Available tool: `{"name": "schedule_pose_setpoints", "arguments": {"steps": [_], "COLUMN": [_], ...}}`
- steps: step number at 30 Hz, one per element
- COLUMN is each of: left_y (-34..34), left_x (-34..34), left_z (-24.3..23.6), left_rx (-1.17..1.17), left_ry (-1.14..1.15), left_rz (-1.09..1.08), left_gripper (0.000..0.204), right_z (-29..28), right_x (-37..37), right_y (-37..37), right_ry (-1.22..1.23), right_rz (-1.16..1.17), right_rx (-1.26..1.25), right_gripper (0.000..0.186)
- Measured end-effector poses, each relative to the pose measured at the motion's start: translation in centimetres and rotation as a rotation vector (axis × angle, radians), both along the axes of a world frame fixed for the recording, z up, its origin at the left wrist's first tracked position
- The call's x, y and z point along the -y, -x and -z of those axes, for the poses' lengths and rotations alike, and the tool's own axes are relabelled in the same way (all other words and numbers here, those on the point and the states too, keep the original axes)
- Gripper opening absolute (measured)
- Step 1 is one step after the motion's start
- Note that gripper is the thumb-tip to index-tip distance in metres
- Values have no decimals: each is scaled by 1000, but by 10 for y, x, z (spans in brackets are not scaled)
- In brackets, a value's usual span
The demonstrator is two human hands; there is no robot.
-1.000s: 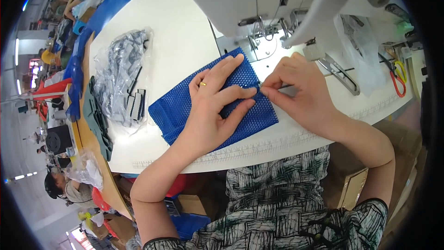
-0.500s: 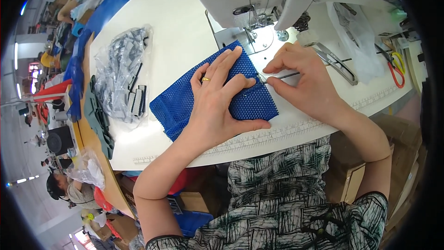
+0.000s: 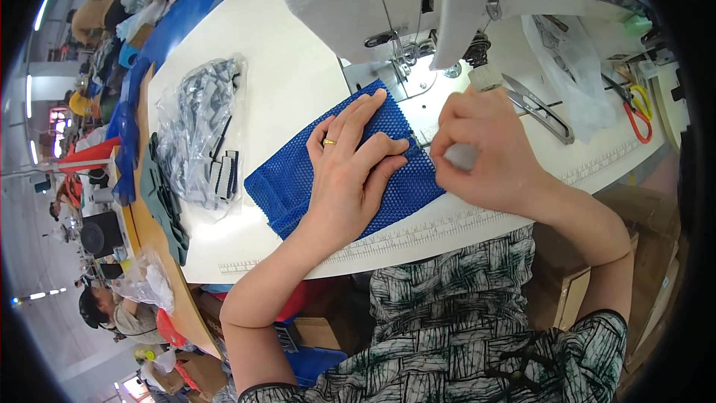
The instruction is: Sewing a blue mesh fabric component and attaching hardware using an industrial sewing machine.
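A folded piece of blue mesh fabric (image 3: 287,186) lies slanted on the white table, its upper corner beside the needle area of the sewing machine (image 3: 328,11). My left hand (image 3: 343,172), with a ring on one finger, rests on the fabric and holds it. Its longer fingers lie along the mesh, while thumb and forefinger are drawn together near the right edge. At that edge my right hand (image 3: 492,153) is closed, thumb and forefinger curled into a ring. Whatever sits in its fingertips is too small to make out.
Left of the fabric lies a clear plastic bag (image 3: 198,119) of dark and white strips. Dark green pieces (image 3: 164,198) hang by the table's left edge. To the right are metal snips (image 3: 543,110) and red-and-yellow-handled scissors (image 3: 639,121). A ruler strip (image 3: 418,230) follows the front edge.
My left thumb has drawn in from its spread position toward the forefinger. My right hand has curled further closed and shifted slightly down, beside the fabric's edge. The view has moved a little.
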State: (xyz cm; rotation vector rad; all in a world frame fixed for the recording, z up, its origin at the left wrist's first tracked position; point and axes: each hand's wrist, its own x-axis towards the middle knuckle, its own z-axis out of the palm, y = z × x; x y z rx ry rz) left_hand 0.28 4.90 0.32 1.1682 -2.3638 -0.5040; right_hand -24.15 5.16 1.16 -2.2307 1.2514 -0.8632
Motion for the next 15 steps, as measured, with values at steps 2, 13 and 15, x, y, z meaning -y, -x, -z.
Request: {"name": "schedule_pose_setpoints", "arguments": {"steps": [2, 13, 15], "left_y": [2, 4, 2], "left_x": [0, -2, -2], "left_z": [-3, 0, 0], "left_rx": [-21, 20, 15], "left_ry": [-24, 29, 29], "left_rz": [-12, 1, 12], "left_gripper": [15, 29, 30], "right_z": [2, 14, 14], "right_x": [-1, -2, -1], "right_y": [-3, -2, -3], "right_ry": [-6, -31, -6], "right_rz": [-34, -173, -183], "right_rx": [56, 70, 60], "right_gripper": [5, 5, 4]}}
